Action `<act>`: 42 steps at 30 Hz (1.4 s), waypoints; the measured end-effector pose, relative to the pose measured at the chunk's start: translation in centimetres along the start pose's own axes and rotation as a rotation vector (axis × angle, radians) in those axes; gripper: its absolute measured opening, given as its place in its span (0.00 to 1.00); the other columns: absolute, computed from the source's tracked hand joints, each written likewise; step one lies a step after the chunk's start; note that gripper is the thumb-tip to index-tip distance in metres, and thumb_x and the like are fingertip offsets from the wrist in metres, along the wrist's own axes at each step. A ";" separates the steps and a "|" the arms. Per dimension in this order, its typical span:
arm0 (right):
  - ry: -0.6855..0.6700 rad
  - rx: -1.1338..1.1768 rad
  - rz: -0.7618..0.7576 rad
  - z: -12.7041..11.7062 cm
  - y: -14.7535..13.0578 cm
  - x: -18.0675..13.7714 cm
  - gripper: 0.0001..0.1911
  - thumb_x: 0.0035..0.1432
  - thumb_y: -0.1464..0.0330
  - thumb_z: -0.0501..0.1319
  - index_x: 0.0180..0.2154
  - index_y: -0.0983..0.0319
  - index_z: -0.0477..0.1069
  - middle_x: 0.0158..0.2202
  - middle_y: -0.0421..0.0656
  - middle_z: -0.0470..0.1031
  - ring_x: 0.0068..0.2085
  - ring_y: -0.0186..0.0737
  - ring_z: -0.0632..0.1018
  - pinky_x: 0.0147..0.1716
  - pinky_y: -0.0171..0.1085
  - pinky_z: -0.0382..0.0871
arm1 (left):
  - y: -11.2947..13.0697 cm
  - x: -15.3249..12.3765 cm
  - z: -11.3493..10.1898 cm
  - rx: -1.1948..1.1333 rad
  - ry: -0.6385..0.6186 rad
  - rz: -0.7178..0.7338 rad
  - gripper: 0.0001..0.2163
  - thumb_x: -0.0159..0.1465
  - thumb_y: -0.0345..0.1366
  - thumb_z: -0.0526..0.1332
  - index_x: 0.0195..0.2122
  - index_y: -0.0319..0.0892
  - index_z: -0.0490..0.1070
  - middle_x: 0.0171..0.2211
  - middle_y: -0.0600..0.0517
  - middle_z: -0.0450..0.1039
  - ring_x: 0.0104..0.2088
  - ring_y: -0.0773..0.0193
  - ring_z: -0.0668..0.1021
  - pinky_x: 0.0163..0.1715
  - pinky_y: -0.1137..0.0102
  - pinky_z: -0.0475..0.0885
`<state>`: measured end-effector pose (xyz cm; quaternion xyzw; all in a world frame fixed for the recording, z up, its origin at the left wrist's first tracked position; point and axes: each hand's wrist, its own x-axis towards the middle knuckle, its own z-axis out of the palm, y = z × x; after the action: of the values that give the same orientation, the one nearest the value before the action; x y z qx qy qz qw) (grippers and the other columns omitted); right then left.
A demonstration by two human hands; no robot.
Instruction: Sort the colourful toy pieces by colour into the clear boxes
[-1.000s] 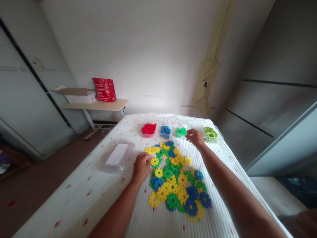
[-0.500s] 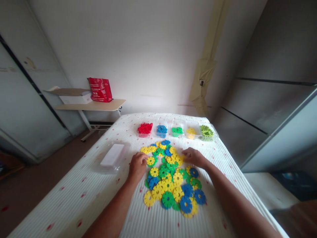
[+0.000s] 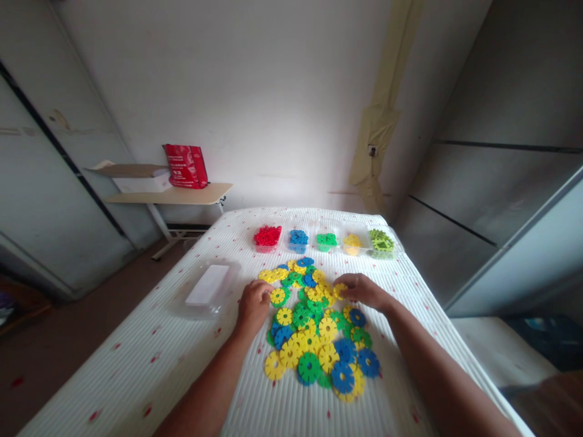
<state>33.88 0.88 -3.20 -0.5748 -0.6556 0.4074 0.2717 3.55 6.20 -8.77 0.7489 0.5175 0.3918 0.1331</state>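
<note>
Yellow, green and blue notched plastic discs (image 3: 308,341) lie in a loose, overlapping spread on the bed-like surface. At its right side, my right hand (image 3: 364,290) pinches a yellow notched disc (image 3: 339,291) between thumb and fingers. My left hand (image 3: 253,303) rests at the left edge of the spread with curled fingers. Its fingertips are beside a yellow disc (image 3: 277,295) that overlaps a green one; whether they grip anything is hidden. Beyond the discs stands a row of clear containers holding red pieces (image 3: 267,237), blue pieces (image 3: 298,238), green discs (image 3: 327,241), yellow discs (image 3: 352,243) and lime-green pieces (image 3: 381,241).
A clear plastic lid or box (image 3: 207,288) with a white rectangle lies left of my left hand. The quilted white cover (image 3: 182,358) has red spots. Farther back, a small table (image 3: 182,194) carries a red bag (image 3: 186,166) and a white box (image 3: 141,181).
My right hand's fingers have closed around a yellow disc at the right of the spread. The left hand stays nearly still. The view has shifted very slightly.
</note>
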 end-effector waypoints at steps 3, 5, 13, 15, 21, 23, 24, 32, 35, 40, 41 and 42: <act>0.035 -0.136 0.000 0.8 -0.4 0.4 0.19 0.43 0.71 0.60 0.41 0.63 0.74 0.21 0.35 0.65 0.22 0.30 0.65 0.23 0.30 0.59 | 0.1 0.0 -0.1 0.006 -0.005 -0.003 0.11 0.52 0.24 0.52 0.25 0.42 0.72 0.32 0.51 0.74 0.38 0.62 0.74 0.43 0.66 0.68; 0.068 -0.254 0.002 1.2 -0.5 0.6 0.20 0.43 0.73 0.59 0.42 0.63 0.75 0.25 0.37 0.70 0.26 0.32 0.69 0.28 0.32 0.63 | 0.1 0.0 -0.1 0.006 -0.005 -0.002 0.11 0.52 0.24 0.52 0.25 0.42 0.72 0.33 0.51 0.74 0.38 0.61 0.74 0.43 0.66 0.68; 0.086 -0.459 -0.034 1.6 -0.4 0.8 0.21 0.43 0.73 0.60 0.43 0.62 0.73 0.41 0.45 0.73 0.38 0.39 0.73 0.39 0.35 0.65 | 0.1 0.0 0.0 -0.006 0.003 -0.001 0.11 0.52 0.24 0.51 0.25 0.42 0.72 0.32 0.50 0.74 0.38 0.62 0.74 0.43 0.66 0.68; 0.088 -0.454 -0.030 1.6 -0.5 0.8 0.18 0.42 0.74 0.61 0.40 0.62 0.73 0.39 0.44 0.73 0.37 0.38 0.72 0.37 0.34 0.65 | 0.1 0.0 0.0 -0.008 0.002 -0.002 0.11 0.51 0.24 0.52 0.25 0.42 0.72 0.32 0.51 0.74 0.38 0.62 0.74 0.43 0.66 0.68; 0.043 -0.338 -0.020 0.8 -1.0 0.3 0.08 0.41 0.74 0.60 0.29 0.62 0.71 0.27 0.37 0.70 0.29 0.32 0.68 0.26 0.29 0.60 | 0.1 0.0 0.0 0.002 0.005 -0.005 0.11 0.52 0.24 0.52 0.25 0.43 0.72 0.33 0.51 0.73 0.38 0.62 0.73 0.44 0.66 0.68; 0.003 -0.196 -0.024 0.3 -1.1 0.1 0.08 0.43 0.74 0.58 0.30 0.62 0.71 0.24 0.36 0.68 0.26 0.30 0.67 0.24 0.29 0.60 | 0.1 0.0 0.0 0.000 0.002 -0.004 0.11 0.52 0.24 0.51 0.25 0.43 0.72 0.33 0.51 0.73 0.38 0.62 0.73 0.44 0.66 0.68; -0.004 -0.113 -0.010 0.2 -1.0 0.0 0.10 0.44 0.73 0.58 0.33 0.62 0.71 0.23 0.36 0.68 0.24 0.29 0.67 0.23 0.29 0.60 | 0.1 0.0 0.0 0.001 0.001 -0.004 0.11 0.52 0.24 0.52 0.25 0.43 0.72 0.33 0.51 0.73 0.38 0.62 0.73 0.44 0.66 0.68; 0.135 -0.190 0.078 2.0 -0.6 1.8 0.25 0.47 0.74 0.56 0.49 0.63 0.68 0.32 0.41 0.75 0.28 0.34 0.73 0.28 0.34 0.68 | 0.3 0.0 -0.1 0.006 0.004 -0.002 0.11 0.52 0.24 0.52 0.25 0.42 0.72 0.33 0.51 0.73 0.38 0.61 0.73 0.43 0.66 0.68; 0.151 -0.408 0.083 2.9 -0.7 2.4 0.24 0.46 0.75 0.57 0.48 0.63 0.70 0.43 0.46 0.75 0.42 0.42 0.75 0.43 0.38 0.67 | 0.2 0.0 -0.1 0.008 0.002 0.006 0.11 0.52 0.24 0.51 0.25 0.42 0.72 0.32 0.50 0.73 0.38 0.61 0.74 0.43 0.65 0.68; 0.126 -0.522 0.100 3.1 -0.9 2.4 0.24 0.48 0.74 0.57 0.50 0.61 0.69 0.46 0.48 0.75 0.47 0.46 0.74 0.47 0.41 0.64 | 0.1 0.1 -0.1 0.007 -0.012 -0.006 0.11 0.52 0.24 0.52 0.25 0.42 0.72 0.32 0.51 0.73 0.38 0.61 0.74 0.43 0.66 0.68; 0.123 -0.527 0.100 3.0 -0.9 2.4 0.25 0.48 0.74 0.57 0.51 0.60 0.68 0.47 0.47 0.74 0.48 0.46 0.74 0.48 0.41 0.64 | 0.1 0.1 -0.1 0.007 -0.011 -0.008 0.11 0.52 0.24 0.52 0.25 0.42 0.72 0.33 0.51 0.73 0.38 0.61 0.74 0.43 0.66 0.68; 0.120 -0.529 0.101 3.0 -1.0 2.4 0.26 0.48 0.74 0.57 0.51 0.60 0.67 0.47 0.47 0.74 0.48 0.46 0.74 0.48 0.41 0.64 | 0.1 0.1 -0.1 0.006 -0.009 -0.008 0.11 0.52 0.24 0.52 0.25 0.42 0.72 0.33 0.51 0.73 0.38 0.61 0.74 0.43 0.66 0.68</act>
<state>30.44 2.53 -4.16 -0.6808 -0.6924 0.2003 0.1300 3.60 6.19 -8.64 0.7490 0.5212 0.3862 0.1348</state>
